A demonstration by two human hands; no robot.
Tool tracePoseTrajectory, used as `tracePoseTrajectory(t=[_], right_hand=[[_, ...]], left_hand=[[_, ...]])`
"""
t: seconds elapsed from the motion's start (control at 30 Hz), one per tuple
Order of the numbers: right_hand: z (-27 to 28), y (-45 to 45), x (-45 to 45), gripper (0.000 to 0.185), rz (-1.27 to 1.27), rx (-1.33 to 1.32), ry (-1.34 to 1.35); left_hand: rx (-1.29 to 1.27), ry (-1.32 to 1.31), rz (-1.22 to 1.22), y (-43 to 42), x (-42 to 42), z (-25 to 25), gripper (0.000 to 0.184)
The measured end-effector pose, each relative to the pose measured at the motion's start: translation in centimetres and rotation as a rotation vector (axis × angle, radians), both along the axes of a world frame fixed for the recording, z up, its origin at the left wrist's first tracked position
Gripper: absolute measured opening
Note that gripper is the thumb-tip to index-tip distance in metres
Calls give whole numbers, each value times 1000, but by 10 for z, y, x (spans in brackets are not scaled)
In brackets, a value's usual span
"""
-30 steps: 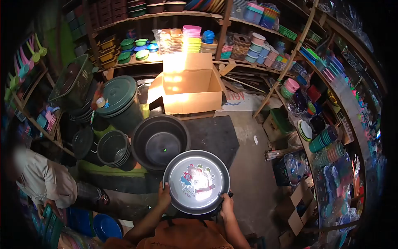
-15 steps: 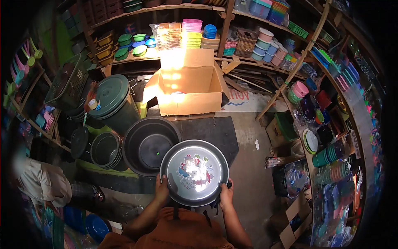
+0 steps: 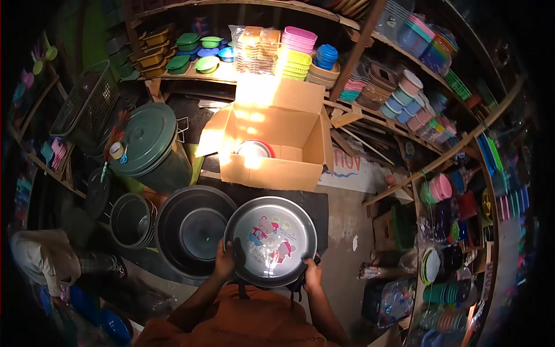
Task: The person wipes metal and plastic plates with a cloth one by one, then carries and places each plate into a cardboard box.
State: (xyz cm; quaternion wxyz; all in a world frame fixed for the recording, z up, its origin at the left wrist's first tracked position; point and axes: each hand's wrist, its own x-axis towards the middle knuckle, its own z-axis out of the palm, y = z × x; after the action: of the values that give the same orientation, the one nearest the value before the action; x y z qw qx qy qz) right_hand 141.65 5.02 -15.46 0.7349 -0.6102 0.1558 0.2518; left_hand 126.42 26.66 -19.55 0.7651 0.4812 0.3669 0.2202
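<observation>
A round grey metal tray (image 3: 270, 242) with printed cartoon bears is held level in front of my body. My left hand (image 3: 225, 260) grips its left rim, and my right hand (image 3: 312, 274) grips its lower right rim, thumbs on top. Just left of the tray, partly behind it, stands a large black basin (image 3: 173, 231) with a small green spot inside. Beyond them an open cardboard box (image 3: 272, 173) stands with its flaps out. A round item with a red rim (image 3: 263, 146) shows inside the box.
A lidded dark green bin (image 3: 144, 136) carries tape and scissors. Stacked dark buckets (image 3: 132, 220) stand beside the basin. At the lower left is another person (image 3: 43, 257) in a light top. Shelves of plastic ware (image 3: 399, 95) curve round the back and right.
The view has shifted, so the shelves and box sit differently in the frame. The red-rimmed item in the box is now plainly visible. Both hands still hold the tray.
</observation>
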Motion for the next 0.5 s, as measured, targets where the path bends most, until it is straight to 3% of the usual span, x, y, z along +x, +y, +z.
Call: tracePoseTrajectory(t=[0.1,0.17,0.33,0.5], right_hand=[[17,24,40,45,85,-19,-37],[13,39,65,43,103,30,-48],[-3,69,121,50,152,-13,-11],[-31,107,187,45,303,-164,-242]], left_hand=[[-118,-157,41,18,31,-4,33],[-56,-185,83,27,58,27,30],[-69,-126,135,56,100,18,30],[34,-59,215,85,155,20,34]])
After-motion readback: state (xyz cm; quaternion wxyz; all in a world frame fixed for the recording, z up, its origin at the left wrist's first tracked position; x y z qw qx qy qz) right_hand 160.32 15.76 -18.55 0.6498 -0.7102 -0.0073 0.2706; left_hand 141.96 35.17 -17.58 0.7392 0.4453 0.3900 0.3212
